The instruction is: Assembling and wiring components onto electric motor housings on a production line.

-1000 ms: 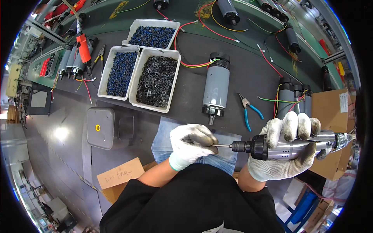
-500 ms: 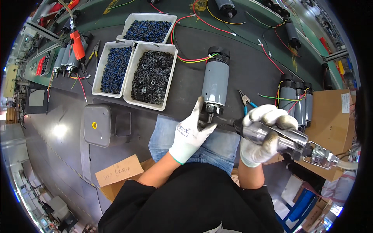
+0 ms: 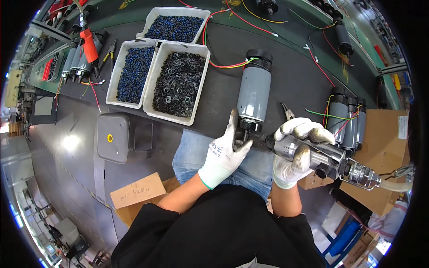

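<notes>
A grey cylindrical electric motor [image 3: 254,94] with black ends lies on the dark bench, its shaft end toward me at the near edge. My left hand [image 3: 223,156], in a white glove, has its fingers around the shaft [image 3: 246,135], the forefinger along the motor's left side. My right hand [image 3: 288,169], also gloved, is closed around a silver air-powered tool [image 3: 324,160] lying almost level. The tool's dark tip reaches leftward to the shaft beside my left thumb; exact contact there is hidden. Pliers [image 3: 287,110] lie just beyond the right hand, their handles mostly covered.
White bins of blue-black small parts [image 3: 134,73] and dark rings [image 3: 176,85] stand at left; a third bin [image 3: 174,27] sits behind them. More motors [image 3: 337,114] stand at right near a cardboard box [image 3: 386,147]. An orange tool [image 3: 89,49] hangs at left. Wires [image 3: 223,66] cross the bench.
The air tool and my right hand have shifted slightly left, closer to the motor shaft, and the tool has turned somewhat. The pliers' blue handles are now covered. My left hand stays at the shaft.
</notes>
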`<state>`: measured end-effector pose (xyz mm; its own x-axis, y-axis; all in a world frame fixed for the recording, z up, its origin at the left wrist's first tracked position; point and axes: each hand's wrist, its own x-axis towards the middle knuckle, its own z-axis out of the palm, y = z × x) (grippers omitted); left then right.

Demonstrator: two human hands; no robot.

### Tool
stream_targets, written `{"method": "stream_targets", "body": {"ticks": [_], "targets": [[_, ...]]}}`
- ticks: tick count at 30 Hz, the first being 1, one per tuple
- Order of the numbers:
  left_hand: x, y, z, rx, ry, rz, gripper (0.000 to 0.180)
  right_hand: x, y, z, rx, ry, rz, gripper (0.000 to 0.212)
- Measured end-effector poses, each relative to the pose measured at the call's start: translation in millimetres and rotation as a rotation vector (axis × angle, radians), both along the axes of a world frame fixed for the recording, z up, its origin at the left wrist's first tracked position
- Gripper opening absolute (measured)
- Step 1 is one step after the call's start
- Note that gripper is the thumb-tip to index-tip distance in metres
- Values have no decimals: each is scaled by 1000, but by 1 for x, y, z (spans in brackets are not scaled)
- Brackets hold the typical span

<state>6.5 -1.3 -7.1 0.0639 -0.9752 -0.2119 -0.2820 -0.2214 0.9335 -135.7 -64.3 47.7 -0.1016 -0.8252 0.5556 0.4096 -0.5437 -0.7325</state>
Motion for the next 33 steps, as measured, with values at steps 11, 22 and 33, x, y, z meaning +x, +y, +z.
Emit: {"method": "stream_targets", "body": {"ticks": [11, 22, 33], "targets": [[0, 2, -4, -46, -75, 3, 97, 4, -4, 4, 61, 9, 2, 43], [3, 5, -5, -46, -78, 4, 96, 1, -4, 22, -57, 40, 44, 42], [138, -23, 65, -512, -863, -12, 17, -43, -91, 11, 235, 222, -454, 31]]}}
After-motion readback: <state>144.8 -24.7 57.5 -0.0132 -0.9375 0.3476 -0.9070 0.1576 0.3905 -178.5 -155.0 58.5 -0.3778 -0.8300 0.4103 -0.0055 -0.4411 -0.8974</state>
